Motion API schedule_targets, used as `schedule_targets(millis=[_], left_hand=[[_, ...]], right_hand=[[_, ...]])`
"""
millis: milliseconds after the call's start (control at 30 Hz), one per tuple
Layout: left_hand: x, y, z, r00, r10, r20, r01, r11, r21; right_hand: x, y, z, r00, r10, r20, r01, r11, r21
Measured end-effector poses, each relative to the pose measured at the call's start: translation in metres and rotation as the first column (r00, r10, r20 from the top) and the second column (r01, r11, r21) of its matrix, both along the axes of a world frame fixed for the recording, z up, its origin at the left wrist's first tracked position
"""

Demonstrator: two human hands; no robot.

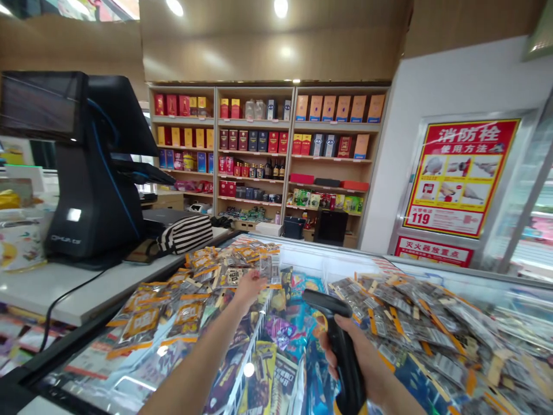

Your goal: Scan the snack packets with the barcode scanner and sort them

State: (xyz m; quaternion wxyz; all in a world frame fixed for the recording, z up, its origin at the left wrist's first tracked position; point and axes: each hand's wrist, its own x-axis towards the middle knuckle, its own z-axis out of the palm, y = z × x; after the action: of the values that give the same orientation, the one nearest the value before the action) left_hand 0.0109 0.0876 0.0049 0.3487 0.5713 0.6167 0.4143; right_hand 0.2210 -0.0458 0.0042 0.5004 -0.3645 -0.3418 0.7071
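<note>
My right hand [360,351] is wrapped around the handle of a black barcode scanner [345,346], whose head points left over the freezer. My left hand [249,286] reaches forward, its fingers closed at the edge of a small clear-and-orange snack packet [271,270] with a barcode side showing. Around that hand lies a heap of similar orange-edged packets [189,314] on the left part of the freezer top. Another large pile of packets [415,317] is spread to the right of the scanner.
Below the hands, a chest freezer holds colourful ice-cream packs [280,328] and a white wire divider [250,354]. A black checkout terminal [95,173] and a striped pouch [186,232] stand on the left counter [26,288]. Shelves of boxed goods [254,141] line the back wall.
</note>
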Motion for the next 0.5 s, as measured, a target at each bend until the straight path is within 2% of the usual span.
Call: schedule_targets(millis=[200,500], left_hand=[[0.012,-0.026,-0.01,0.967,-0.088,0.241,0.091,0.996,-0.002],[0.003,-0.023,-0.018,0.938,-0.079,0.338,0.096,0.995,-0.034]], right_hand=[[-0.014,-0.008,0.001,0.994,-0.002,0.112,-0.001,1.0,0.029],[-0.011,-0.02,0.007,0.98,-0.082,0.183,0.081,0.997,0.015]])
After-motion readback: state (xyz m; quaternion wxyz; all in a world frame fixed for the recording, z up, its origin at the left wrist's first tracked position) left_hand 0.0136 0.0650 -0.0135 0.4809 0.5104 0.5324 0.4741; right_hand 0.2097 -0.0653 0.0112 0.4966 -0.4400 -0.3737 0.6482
